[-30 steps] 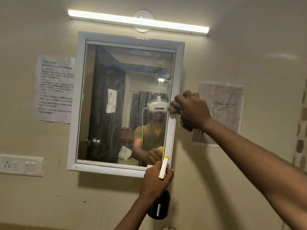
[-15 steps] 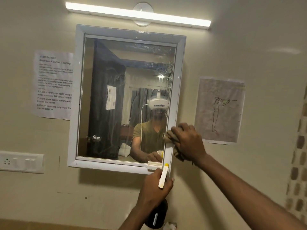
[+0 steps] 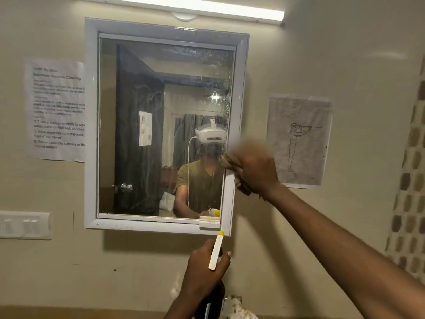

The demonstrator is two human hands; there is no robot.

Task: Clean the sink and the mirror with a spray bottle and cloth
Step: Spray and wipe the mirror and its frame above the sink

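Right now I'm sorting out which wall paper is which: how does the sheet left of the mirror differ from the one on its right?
The left sheet carries lines of printed text; the right sheet shows a line drawing of a standing figure. The left sheet looks white and smooth, the right sheet greyer and crinkled. The left sheet touches the mirror frame; the right sheet hangs apart from it, partly behind the right hand. Both are upright rectangles on the beige wall.

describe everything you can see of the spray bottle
The spray bottle has a dark, glossy, plastic-looking body and a cream trigger head tipped by a yellow nozzle, aimed up toward the mirror's lower right corner. It is upright, slightly tilted, below the frame. The left hand grips its neck; the base is cut off by the picture's edge.
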